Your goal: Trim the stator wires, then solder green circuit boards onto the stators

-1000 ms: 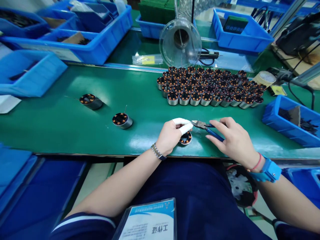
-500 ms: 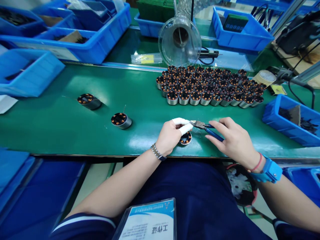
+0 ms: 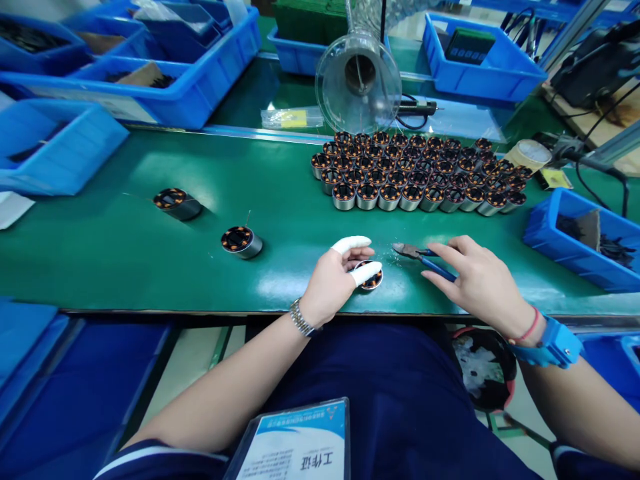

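Note:
My left hand (image 3: 340,273), with white finger cots on the thumb and index finger, is at the motor stator (image 3: 371,283) near the table's front edge. Its thumb lies over the stator's top and the index finger is stretched out apart from it; the other fingers curl behind, partly hidden. In my right hand (image 3: 470,280) are blue-handled cutting pliers (image 3: 411,252), their tip pointing left, a short way from the stator. Tiny bright clippings (image 3: 395,257) lie on the green surface by the tip. Two more stators stand to the left, one nearer (image 3: 242,242) and one farther (image 3: 177,203).
Several rows of stators (image 3: 411,197) stand beyond my hands. A clear extraction funnel (image 3: 358,83) hangs behind them. Blue bins stand at the right (image 3: 580,243), back right (image 3: 483,73) and left (image 3: 60,153). The green table (image 3: 125,267) ends just before my body.
The pliers have drawn back to the right, away from my left hand. My left thumb and index finger have come apart from their pinch, the thumb dropping over the stator.

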### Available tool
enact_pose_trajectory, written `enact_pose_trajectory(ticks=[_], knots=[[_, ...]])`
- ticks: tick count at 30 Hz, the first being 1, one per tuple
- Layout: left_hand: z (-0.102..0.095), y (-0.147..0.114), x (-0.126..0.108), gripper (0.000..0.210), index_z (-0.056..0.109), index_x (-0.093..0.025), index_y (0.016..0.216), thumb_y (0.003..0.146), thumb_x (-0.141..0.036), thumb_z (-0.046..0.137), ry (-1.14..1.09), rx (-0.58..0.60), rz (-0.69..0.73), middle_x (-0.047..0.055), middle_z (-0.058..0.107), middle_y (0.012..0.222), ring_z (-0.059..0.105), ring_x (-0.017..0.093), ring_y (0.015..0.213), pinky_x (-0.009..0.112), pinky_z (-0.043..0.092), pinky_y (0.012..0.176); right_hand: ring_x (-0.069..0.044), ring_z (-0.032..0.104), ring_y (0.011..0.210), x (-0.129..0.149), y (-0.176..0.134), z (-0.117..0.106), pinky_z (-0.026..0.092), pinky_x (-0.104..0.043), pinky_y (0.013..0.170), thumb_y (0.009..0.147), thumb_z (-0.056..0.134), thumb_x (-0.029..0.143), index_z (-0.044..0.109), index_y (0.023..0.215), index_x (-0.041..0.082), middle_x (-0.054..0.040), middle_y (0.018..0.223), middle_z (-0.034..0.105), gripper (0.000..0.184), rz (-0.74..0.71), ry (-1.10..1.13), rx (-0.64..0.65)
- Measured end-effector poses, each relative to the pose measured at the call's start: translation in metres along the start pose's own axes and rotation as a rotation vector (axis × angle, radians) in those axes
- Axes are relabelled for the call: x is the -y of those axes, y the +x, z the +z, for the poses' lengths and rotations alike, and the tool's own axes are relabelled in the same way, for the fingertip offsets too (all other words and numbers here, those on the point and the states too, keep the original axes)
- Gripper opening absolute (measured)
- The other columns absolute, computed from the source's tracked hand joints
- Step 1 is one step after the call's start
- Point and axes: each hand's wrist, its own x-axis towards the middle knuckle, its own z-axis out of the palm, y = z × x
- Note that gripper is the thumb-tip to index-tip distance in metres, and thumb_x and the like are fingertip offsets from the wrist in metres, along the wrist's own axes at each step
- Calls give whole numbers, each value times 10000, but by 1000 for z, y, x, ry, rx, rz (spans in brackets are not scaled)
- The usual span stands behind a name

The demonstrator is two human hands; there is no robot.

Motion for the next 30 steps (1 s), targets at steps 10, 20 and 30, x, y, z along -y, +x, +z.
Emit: enact_pose_trajectory(ticks=[10,20,30], knots=[[-7,1,-1,102,623,-150,685,658,-230,681,29,-101,72,-1,634,700,578,115,678,243,474,698,-205,525,832,21,2,-6,422,-317,675,840,473,436,511,1182,179,-103,993,522,430,-79,99,-78],[-6,3,1,88,650,-152,701,665,-225,682,2,-73,91,7,665,751,591,117,706,230,469,698,-205,514,805,31,11,-3,405,-311,659,842,461,441,517,1176,180,-103,963,523,427,-86,59,-71],[-6,2,1,76,655,-158,700,661,-217,682,10,-73,89,9,670,756,594,118,713,230,469,702,-198,520,805,31,11,-3,421,-304,660,845,469,423,531,1149,181,-99,953,529,394,-93,78,-70]])
